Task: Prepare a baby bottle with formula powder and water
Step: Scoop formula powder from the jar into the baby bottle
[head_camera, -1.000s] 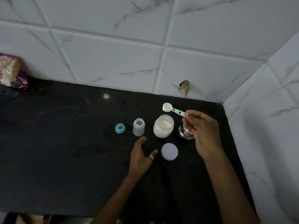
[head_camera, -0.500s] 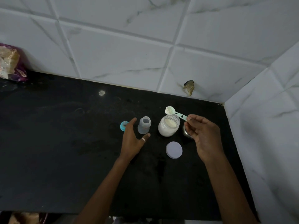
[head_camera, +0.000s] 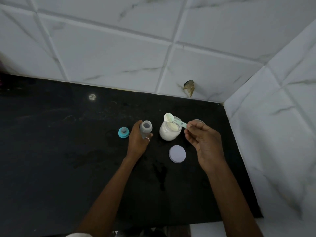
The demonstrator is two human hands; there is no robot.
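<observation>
Pale-green plastic scoop (head_camera: 168, 117), heaped with powder, is pinched by its handle in the right hand (head_camera: 203, 142), above the open glass jar of white formula (head_camera: 170, 132). The left hand (head_camera: 137, 141) curls round the translucent open baby bottle (head_camera: 145, 128), upright on the black counter (head_camera: 68, 151) beside the jar.

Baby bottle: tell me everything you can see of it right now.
The baby bottle is small, of translucent grey plastic. It stands upright on the black counter with its mouth open and no top on. The left hand grips its body, fingers and thumb curled round it. The teal nipple ring lies apart to its left and the powder jar stands apart to its right. The scoop, pinched by the right hand, is by the jar, not the bottle. Contents cannot be told.
</observation>
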